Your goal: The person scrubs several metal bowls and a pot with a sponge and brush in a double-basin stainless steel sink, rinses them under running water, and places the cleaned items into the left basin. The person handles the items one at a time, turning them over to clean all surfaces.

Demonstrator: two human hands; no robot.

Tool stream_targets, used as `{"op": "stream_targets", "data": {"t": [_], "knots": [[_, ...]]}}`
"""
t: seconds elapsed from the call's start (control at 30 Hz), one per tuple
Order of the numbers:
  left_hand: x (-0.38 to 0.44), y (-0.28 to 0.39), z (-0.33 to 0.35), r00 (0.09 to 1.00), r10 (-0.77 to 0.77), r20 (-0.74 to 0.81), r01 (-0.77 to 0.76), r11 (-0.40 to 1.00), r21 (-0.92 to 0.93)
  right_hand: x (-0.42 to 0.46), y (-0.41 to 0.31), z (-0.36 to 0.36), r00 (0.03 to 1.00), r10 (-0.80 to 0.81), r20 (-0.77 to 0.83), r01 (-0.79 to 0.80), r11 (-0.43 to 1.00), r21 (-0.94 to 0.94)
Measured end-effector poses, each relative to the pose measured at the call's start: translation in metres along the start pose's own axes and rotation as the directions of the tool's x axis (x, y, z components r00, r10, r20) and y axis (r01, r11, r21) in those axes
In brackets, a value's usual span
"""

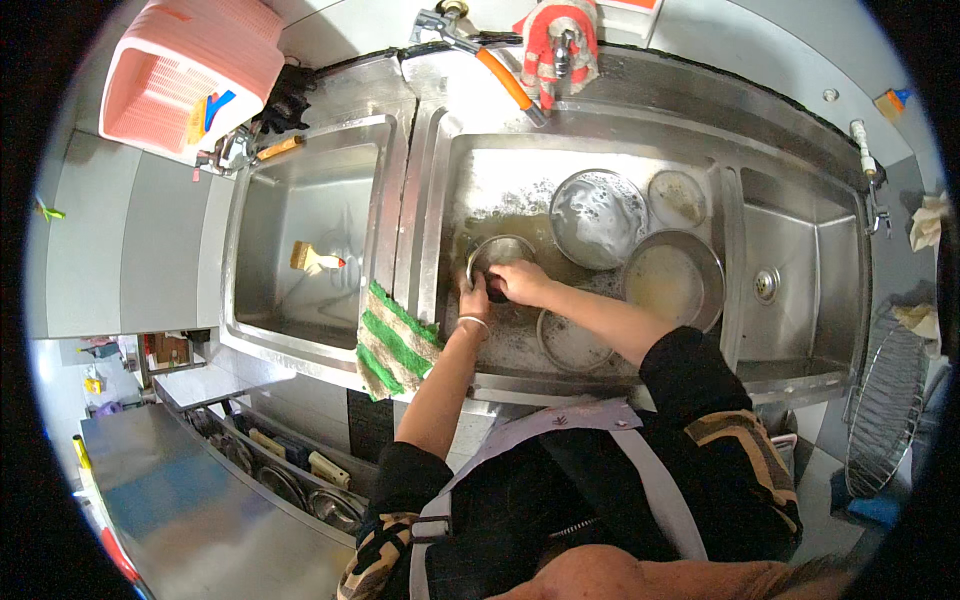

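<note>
Over the large middle sink basin (480, 180), my left hand (474, 294) grips the near left rim of a round metal bowl (510, 247). My right hand (519, 282) reaches inside that bowl, its fingers bent around something dark that I cannot make out. Dirty, shallow water lies about the bowl. To its right stand a round metal pan with suds (598, 217), a small round dish (676, 198) and a wide metal bowl with cloudy liquid (667, 281). Another round pan (576, 337) lies partly beneath my right forearm.
A green-striped cloth (397, 341) hangs over the divider on the left. The left basin (300, 202) holds a brush (315, 259). An orange-handled spray tap (506, 79) and a red-striped cloth (536, 52) are at the back. Right of the middle basin is another basin (787, 315).
</note>
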State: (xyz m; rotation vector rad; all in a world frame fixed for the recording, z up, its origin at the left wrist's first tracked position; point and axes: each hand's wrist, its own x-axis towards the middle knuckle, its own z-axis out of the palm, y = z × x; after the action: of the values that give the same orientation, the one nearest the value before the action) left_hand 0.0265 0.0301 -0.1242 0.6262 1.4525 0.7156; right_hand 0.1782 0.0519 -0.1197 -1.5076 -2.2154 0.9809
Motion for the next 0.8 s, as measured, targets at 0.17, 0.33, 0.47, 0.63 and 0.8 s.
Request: {"op": "stream_targets", "data": {"t": [0.17, 0.33, 0.47, 0.63, 0.8], "knots": [[-0.001, 0.007, 0.007, 0.999, -0.017, 0.045, 0.016, 0.999, 0.031, 0.008, 0.006, 0.001, 0.993, -0.116, -0.023, 0.076, 0.777, -0.625], [-0.003, -0.009, -0.006, 0.987, -0.134, 0.083, 0.13, 0.99, 0.053, -0.003, 0.007, 0.023, 0.838, 0.165, 0.52, 0.017, 0.945, -0.327], [-0.024, 0.019, -0.004, 0.949, -0.267, 0.166, 0.247, 0.96, 0.132, -0.001, -0.004, 0.03, 0.906, 0.217, 0.363, -0.367, 0.83, 0.419], [-0.023, 0.014, 0.003, 0.951, -0.234, 0.201, 0.25, 0.967, -0.058, 0.036, 0.034, 0.09, 0.586, 0.738, 0.336, 0.146, -0.503, 0.852], [0.016, -0.021, -0.014, 0.924, -0.2, 0.326, 0.28, 0.934, -0.22, 0.018, -0.008, 0.063, 0.898, 0.381, -0.218, -0.245, 0.846, 0.473]]}}
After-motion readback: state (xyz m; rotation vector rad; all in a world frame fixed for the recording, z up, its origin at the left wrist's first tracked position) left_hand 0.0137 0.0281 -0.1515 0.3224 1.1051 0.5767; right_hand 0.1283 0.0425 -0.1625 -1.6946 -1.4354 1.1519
